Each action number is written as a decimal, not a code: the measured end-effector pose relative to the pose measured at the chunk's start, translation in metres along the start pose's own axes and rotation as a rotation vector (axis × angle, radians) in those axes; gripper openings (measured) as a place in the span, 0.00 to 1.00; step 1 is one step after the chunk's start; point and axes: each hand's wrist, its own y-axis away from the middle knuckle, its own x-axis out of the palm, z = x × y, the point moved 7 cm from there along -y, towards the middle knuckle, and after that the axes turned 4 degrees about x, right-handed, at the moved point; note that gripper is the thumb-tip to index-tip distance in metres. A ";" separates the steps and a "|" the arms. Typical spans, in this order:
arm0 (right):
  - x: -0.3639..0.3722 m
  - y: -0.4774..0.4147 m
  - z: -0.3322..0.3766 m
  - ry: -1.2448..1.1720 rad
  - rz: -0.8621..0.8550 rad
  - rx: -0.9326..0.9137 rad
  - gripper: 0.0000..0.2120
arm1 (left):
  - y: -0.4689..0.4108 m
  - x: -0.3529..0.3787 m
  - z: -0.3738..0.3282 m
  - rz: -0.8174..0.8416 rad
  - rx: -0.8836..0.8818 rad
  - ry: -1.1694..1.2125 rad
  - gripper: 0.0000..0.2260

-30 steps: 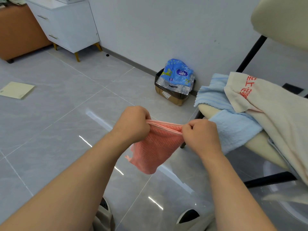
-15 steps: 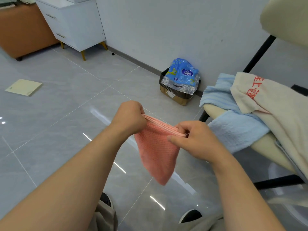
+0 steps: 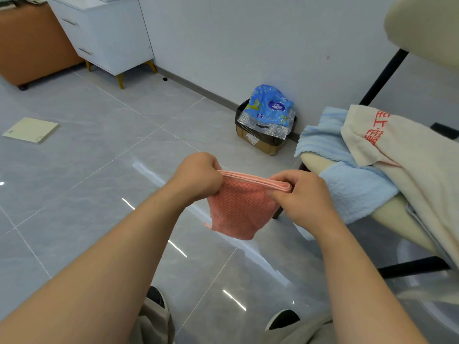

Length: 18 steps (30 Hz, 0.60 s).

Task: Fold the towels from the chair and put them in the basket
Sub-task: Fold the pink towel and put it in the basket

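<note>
A folded pink towel (image 3: 242, 209) is gripped at its top edge by the left hand (image 3: 197, 176) and right hand (image 3: 301, 194), above a glossy grey tiled floor (image 3: 99, 175). At right, towels (image 3: 357, 187) are draped over a chair (image 3: 315, 160); a white cabinet (image 3: 106, 33) stands far left.

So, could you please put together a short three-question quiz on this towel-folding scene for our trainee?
1. True or false: both the left hand and the right hand grip the top edge of the pink waffle-weave towel.
2. What lies partly over the light blue terry towel on the cream padded chair?
A. a cream towel with red lettering
B. a green pillow
C. a black jacket
3. Fill in the blank: the pink towel hangs in the air above the grey tiled ____.

Key: 1 true; 2 A; 3 floor.
</note>
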 end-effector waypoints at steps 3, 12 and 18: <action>-0.004 -0.002 -0.009 0.023 0.004 0.083 0.05 | -0.001 -0.002 0.001 -0.035 0.004 0.060 0.11; -0.006 -0.001 -0.019 0.022 0.090 0.165 0.19 | -0.001 -0.008 -0.001 -0.112 0.064 0.085 0.11; -0.005 -0.002 -0.024 0.042 0.141 0.164 0.18 | -0.002 -0.005 0.000 -0.100 0.079 0.126 0.03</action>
